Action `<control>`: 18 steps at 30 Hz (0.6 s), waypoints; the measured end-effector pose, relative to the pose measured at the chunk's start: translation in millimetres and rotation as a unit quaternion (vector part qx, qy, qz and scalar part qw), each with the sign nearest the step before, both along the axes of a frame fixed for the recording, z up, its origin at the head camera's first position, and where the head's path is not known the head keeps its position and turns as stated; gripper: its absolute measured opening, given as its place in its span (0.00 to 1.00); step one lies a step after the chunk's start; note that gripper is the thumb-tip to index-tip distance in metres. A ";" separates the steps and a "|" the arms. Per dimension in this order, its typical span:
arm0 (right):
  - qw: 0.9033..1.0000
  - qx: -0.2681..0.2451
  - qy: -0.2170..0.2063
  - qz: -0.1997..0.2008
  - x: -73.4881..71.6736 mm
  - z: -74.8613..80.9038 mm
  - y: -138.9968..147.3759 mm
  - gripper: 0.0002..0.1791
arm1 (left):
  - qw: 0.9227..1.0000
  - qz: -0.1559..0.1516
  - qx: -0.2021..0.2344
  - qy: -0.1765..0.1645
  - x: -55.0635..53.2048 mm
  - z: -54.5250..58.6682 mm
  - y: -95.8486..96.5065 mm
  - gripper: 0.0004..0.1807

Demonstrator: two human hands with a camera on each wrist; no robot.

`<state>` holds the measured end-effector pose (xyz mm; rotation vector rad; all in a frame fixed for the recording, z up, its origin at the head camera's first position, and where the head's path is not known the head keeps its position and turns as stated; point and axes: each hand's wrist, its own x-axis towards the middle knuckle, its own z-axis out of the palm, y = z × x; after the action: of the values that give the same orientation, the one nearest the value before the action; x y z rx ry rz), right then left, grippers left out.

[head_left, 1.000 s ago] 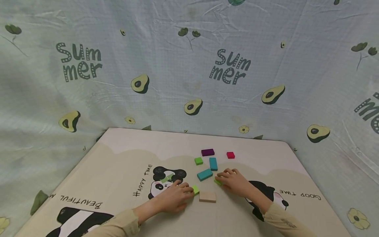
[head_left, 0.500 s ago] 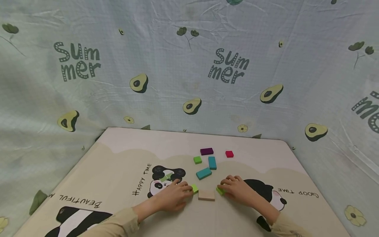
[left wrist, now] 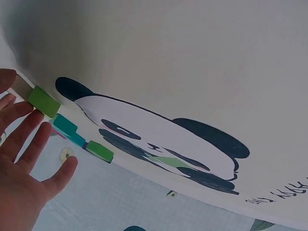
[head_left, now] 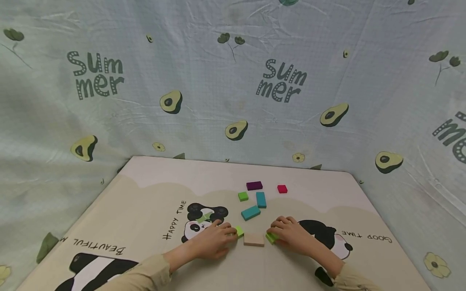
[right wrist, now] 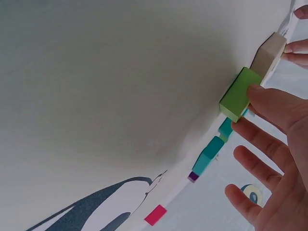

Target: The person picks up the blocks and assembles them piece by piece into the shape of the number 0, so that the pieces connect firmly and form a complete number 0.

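Note:
My left hand (head_left: 215, 241) holds a small light-green block (left wrist: 44, 101) by its left end, with fingertips against the block. The thumb's contact on that block is not clear. A plain wooden block (head_left: 253, 239) lies flat just right of it. At the wooden block's other end, my right hand (head_left: 291, 233) pinches a second green block (right wrist: 240, 94) between thumb and index finger. Its other fingers are spread loosely in the right wrist view. This second block stands close beside the wooden one in the head view, slightly turned.
Beyond the hands lie two teal blocks (head_left: 251, 213), a third green block (head_left: 243, 196), a purple block (head_left: 254, 186) and a red block (head_left: 282, 189). They rest on a panda-printed tabletop (head_left: 153, 210). A patterned curtain (head_left: 204, 89) hangs along its back and sides.
My right hand has brought its green block from beside the teal block nearer to me, to the right end of the wooden block. The left hand has stayed in place.

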<state>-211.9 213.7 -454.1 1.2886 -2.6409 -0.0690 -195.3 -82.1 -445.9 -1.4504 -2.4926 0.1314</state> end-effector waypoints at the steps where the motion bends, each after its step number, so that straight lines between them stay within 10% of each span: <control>1: 1.000 0.000 0.001 0.001 0.1 0.1 -0.3 0.18 | 1.000 0.001 -0.001 -0.002 0.1 0.2 0.2 0.20; 18: 1.000 0.005 0.002 0.002 1.4 2.0 -3.8 0.18 | 1.000 -0.002 0.010 -0.009 1.0 -0.8 -0.3 0.21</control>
<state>-210.5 209.9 -452.2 1.2955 -2.6382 -0.0836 -194.3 -82.4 -446.7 -1.4556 -2.4974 0.0933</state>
